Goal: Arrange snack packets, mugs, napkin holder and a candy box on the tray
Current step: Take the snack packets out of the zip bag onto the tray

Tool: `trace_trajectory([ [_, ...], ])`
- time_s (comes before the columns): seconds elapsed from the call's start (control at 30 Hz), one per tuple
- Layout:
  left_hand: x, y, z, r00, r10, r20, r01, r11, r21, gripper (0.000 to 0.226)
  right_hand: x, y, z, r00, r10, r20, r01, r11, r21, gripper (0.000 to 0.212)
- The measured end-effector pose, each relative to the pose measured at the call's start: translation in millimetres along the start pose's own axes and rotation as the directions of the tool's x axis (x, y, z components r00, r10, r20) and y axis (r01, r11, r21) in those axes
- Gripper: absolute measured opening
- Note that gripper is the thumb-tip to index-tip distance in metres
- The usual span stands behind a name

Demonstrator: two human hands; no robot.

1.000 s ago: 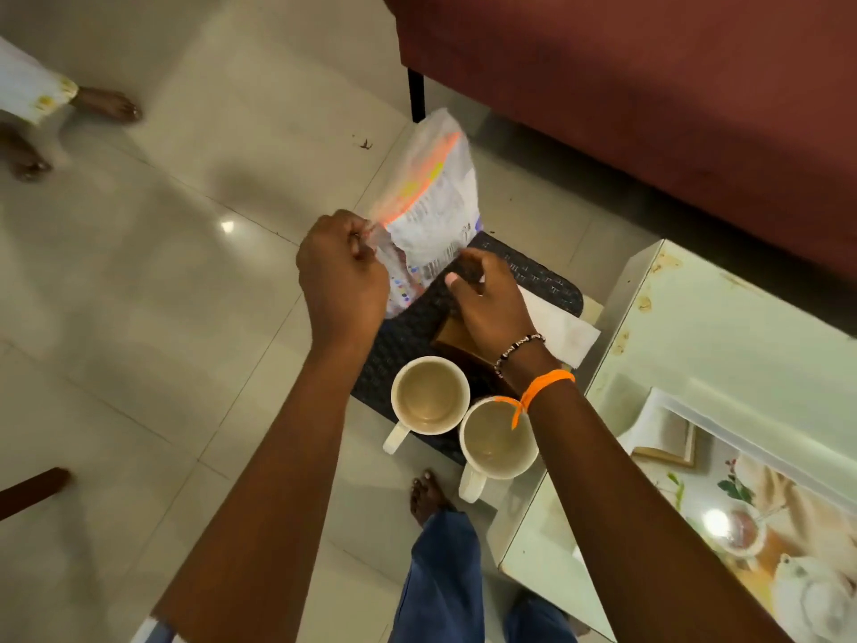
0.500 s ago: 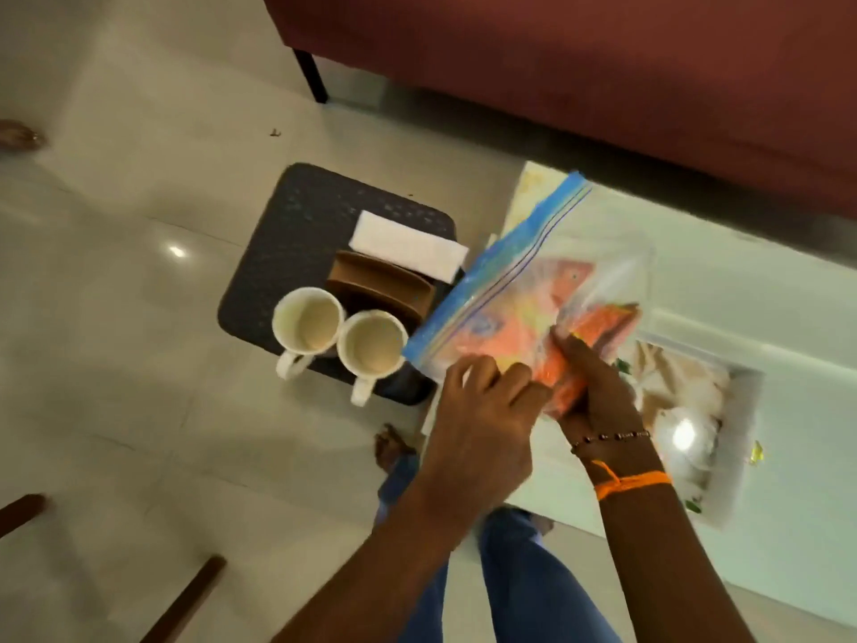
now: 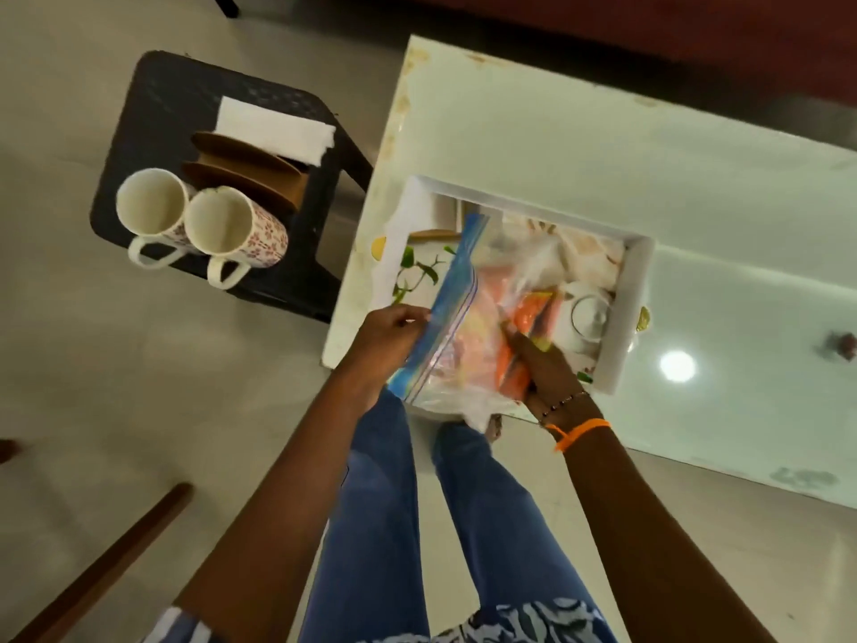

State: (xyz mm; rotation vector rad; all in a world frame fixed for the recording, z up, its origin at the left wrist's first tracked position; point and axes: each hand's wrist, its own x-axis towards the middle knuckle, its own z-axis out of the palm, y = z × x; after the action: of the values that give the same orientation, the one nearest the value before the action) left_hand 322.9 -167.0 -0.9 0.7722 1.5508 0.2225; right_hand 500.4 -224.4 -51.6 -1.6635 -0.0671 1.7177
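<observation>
A clear zip bag (image 3: 468,336) with a blue seal strip holds orange snack packets. It hangs low over the white tray (image 3: 633,290) on the glass table. My left hand (image 3: 389,336) pinches the bag's blue edge. My right hand (image 3: 542,364) grips the bag and an orange packet through the plastic. Two floral mugs (image 3: 236,229) stand side by side on a black stool (image 3: 153,90) to the left. Behind them are a brown napkin holder (image 3: 250,171) and a white stack of napkins (image 3: 278,129).
The glass table (image 3: 695,146) runs to the right, with a small dark object (image 3: 841,343) on it. A dark red sofa (image 3: 695,20) is behind. My legs in jeans (image 3: 385,503) stand at the table's near edge. A wooden bar (image 3: 106,559) crosses the lower left floor.
Both hands carried the zip bag from above the stool rightward to the tray and lowered it there. The view swung right with them.
</observation>
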Motion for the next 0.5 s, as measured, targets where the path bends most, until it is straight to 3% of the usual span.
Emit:
trace_trajectory([
  [0.1, -20, 0, 20, 0.998, 0.055, 0.017, -0.055, 0.998, -0.013, 0.007, 2, 7, 5, 0.999, -0.008, -0.041, -0.008, 0.932, -0.362, 0.023],
  [0.17, -31, 0, 35, 0.995, 0.096, 0.009, -0.097, 0.994, 0.060, 0.004, -1, 3, 8, 0.988, -0.143, -0.060, 0.097, 0.871, -0.481, 0.022],
  [0.27, -44, 2, 57, 0.981, 0.189, -0.035, -0.182, 0.971, 0.155, 0.011, -22, -13, 7, 0.886, -0.427, -0.181, 0.348, 0.870, -0.350, 0.014],
  [0.33, -48, 3, 68, 0.968, 0.244, -0.049, -0.228, 0.949, 0.219, 0.012, -43, -21, 6, 0.834, -0.516, -0.196, 0.464, 0.848, -0.255, 0.014],
  [0.4, -50, 7, 76, 0.961, 0.267, -0.076, -0.238, 0.932, 0.273, 0.022, -60, -28, 4, 0.812, -0.564, -0.149, 0.483, 0.793, -0.372, 0.028],
  [0.5, -56, 15, 81, 0.927, 0.323, -0.189, -0.244, 0.905, 0.350, 0.042, -72, -38, 0, 0.777, -0.613, -0.144, 0.461, 0.710, -0.532, 0.028],
])
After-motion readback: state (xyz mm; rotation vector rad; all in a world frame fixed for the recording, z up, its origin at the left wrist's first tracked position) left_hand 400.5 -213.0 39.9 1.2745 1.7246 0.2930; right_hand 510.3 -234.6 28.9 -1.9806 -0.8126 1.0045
